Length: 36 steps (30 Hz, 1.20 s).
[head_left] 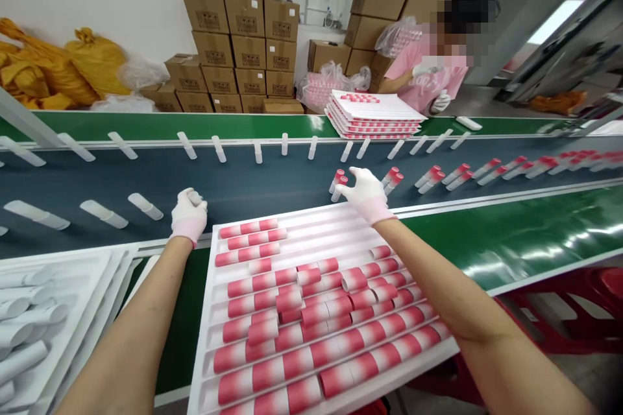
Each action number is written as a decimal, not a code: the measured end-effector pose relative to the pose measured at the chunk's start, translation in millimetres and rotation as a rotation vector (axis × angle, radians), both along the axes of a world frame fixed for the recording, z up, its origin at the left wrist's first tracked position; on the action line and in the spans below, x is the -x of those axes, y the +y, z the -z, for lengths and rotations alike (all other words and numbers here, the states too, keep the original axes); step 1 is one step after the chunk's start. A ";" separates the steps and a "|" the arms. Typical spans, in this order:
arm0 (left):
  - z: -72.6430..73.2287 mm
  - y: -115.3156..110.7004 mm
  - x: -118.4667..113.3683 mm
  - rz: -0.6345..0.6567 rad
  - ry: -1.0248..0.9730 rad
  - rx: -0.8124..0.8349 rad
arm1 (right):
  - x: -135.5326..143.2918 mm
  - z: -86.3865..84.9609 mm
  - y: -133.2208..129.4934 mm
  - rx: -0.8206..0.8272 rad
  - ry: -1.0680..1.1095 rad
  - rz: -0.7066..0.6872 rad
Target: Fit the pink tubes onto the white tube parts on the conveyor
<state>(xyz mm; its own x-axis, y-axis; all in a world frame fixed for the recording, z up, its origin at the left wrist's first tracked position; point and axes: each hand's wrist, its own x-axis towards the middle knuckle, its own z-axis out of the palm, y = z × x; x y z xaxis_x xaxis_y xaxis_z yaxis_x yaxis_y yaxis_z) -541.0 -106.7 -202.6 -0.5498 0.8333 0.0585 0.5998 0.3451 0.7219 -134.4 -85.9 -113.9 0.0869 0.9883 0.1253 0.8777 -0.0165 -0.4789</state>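
My left hand (189, 217), in a white glove with a pink cuff, is closed over the dark conveyor belt. A pale end, apparently of a white tube (195, 198), shows between its fingers; the rest is hidden. My right hand (366, 196), gloved alike, has thumb and forefinger apart beside a pair of red-and-white tubes (337, 179) standing on the belt. Its thumb seems to touch the nearer one; the other fingers are partly hidden. Below both hands lies a white ribbed tray (207, 337) with many short red-and-white sleeves (335, 353) in its grooves, some stacked loosely on top.
White tubes (146, 206) stand along the belt (287, 185) at left and along its far side. Red-and-white tubes (457, 173) line its right part. Stacked trays (374, 113) sit across, near a co-worker (433, 71). White tubes fill trays (92, 311) at lower left.
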 end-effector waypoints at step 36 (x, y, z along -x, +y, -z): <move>-110.1 -138.0 -162.2 0.856 -0.349 0.153 | 54.0 -50.6 -115.8 0.023 0.603 -0.917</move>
